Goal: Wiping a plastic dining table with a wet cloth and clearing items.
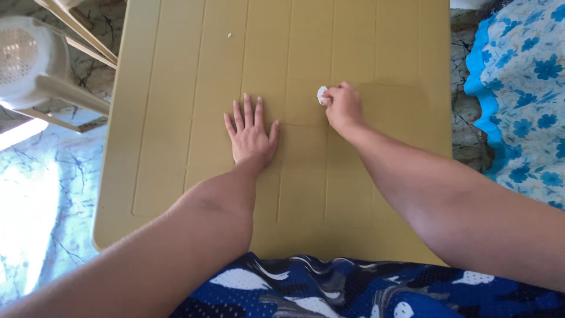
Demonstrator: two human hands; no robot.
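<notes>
Looking down at a yellow plastic tabletop [176,118], the right hand [343,108] is clenched around a small white wad [322,95], maybe tissue or cloth, pressed to the surface near the middle with only a bit poking out past the knuckles. It looks soft, light and squishy, so I'd guess bunching it in the fingertips works best. The left hand [252,136] lies flat, fingers spread, holding nothing, just beside the wad's hand.
</notes>
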